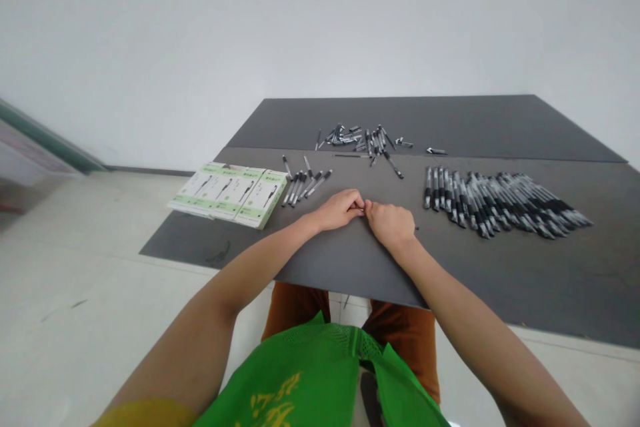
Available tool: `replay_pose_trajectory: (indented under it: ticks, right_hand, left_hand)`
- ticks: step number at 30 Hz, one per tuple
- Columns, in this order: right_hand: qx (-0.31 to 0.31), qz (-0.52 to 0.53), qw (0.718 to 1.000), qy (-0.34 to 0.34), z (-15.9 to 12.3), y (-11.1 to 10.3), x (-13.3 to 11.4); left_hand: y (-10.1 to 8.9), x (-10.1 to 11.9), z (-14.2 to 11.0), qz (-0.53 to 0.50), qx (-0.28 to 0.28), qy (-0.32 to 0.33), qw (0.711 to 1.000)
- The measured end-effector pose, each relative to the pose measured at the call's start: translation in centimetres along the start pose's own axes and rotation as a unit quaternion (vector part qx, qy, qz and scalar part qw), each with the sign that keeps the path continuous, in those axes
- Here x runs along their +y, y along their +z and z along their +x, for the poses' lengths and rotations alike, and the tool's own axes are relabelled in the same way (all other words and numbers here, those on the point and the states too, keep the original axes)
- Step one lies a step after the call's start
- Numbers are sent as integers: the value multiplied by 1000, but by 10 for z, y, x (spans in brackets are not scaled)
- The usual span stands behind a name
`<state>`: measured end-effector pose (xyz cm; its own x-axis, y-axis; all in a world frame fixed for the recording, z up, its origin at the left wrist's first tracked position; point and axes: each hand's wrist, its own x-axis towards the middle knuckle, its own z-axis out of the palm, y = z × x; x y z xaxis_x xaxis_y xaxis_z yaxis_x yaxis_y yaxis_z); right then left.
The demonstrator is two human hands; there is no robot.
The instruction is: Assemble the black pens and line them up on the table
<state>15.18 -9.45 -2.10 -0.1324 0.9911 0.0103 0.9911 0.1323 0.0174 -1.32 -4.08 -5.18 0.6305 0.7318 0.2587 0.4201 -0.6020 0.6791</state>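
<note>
My left hand [343, 209] and my right hand [391, 223] meet over the middle of the dark table [345, 260], fingers closed. Between the fingertips shows a sliver of a pen [358, 209], mostly covered by both hands. A small dark tip sticks out beyond the right hand's outer edge. To the left of my left hand lies a small group of pens [303, 185] with black grips. Behind the hands is a loose heap of pen parts [375, 140], with a thin refill [349, 155] in front of it.
Green-and-white pen boxes [225, 193] lie side by side at the table's left edge. A wide fanned row of pens with black grips [500, 203] covers part of the right side. One cap-like piece [437, 151] lies near the table seam. A white wall [390, 20] stands behind.
</note>
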Motion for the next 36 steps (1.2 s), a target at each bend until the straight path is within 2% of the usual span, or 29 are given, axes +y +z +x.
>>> replay_pose_trajectory:
  ticks: [6,11,14,19,26,29,34,36]
  right_hand:
    - [-3,20,999,49,0,-1,-7]
    - [-4,40,998,51,3,-1,0]
    - [7,53,997,63,3,-1,2]
    - [19,49,996,68,2,-2,1]
    - [5,46,997,60,3,-2,2]
    - [3,44,997,61,2,-2,2]
    - [12,39,998,58,1,-3,1]
    - [10,41,998,56,1,-3,1]
  left_hand:
    - [3,9,-4,82,56,7,995]
    - [1,6,-6,126,128,72,981]
    - [-2,8,-8,154,119,80,978]
    - [1,18,-10,235,84,43,967]
    - [4,10,-9,199,211,41,956]
    - [2,10,-9,209,193,23,958]
    - [5,21,-11,280,93,30,955]
    - [8,23,-12,290,111,25,950]
